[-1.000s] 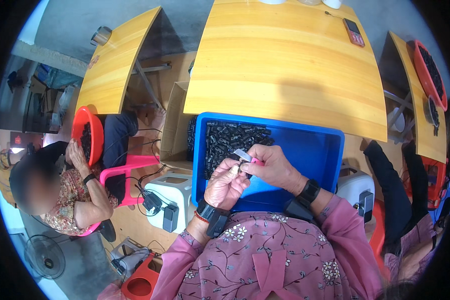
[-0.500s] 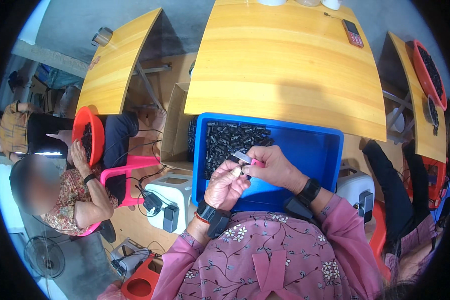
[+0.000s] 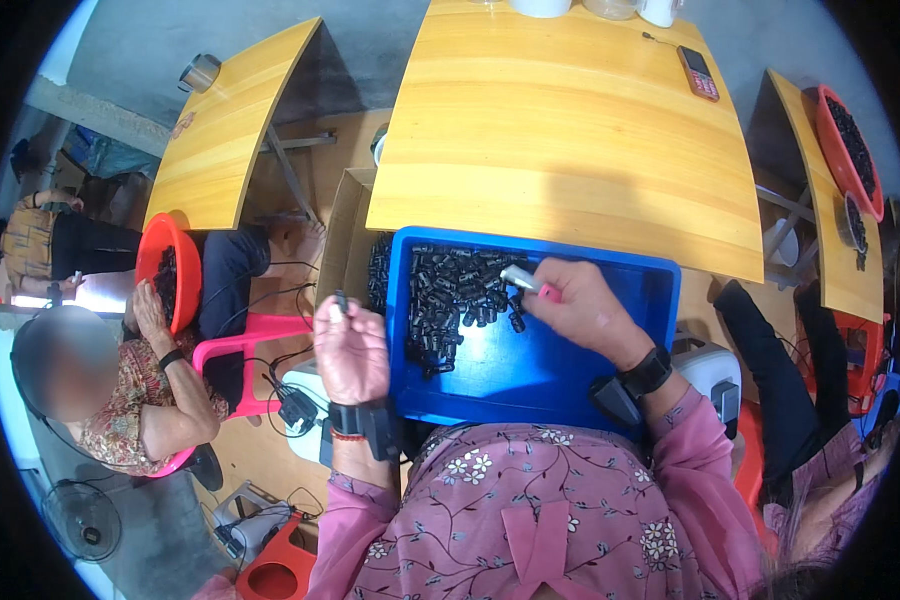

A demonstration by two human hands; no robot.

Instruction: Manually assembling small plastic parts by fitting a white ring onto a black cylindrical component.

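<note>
**Hands apart over blue tray of small black parts**

Head view only. Left hand (image 3: 350, 352) is raised off the left edge of the blue tray (image 3: 530, 375), palm side toward the camera, fingers curled in. A small dark part (image 3: 341, 301) sits pinched at the fingertips (image 3: 336, 315), poking up just above them; exact shape too small to tell. That hand is outside the tray, over the gap next to the cardboard box (image 3: 342, 240).

Right hand (image 3: 582, 305) is inside the tray near its far rim, knuckles up, fingers closed around a small tool with a pink handle and whitish tip (image 3: 525, 281). The tip points left and lies just above the pile of black parts (image 3: 450, 295), at its right edge; touching or not, cannot tell. The pile fills the far left part of the tray, with a few strays just below the tool tip. The near half of the tray shows bare blue floor.

Both wrists wear dark bands. The two hands are well apart, with the pile between them.

Around: yellow wooden table (image 3: 570, 130) beyond the tray with a phone (image 3: 697, 72) on it; another person seated at left holds a red bowl (image 3: 166, 272) of dark parts.
</note>
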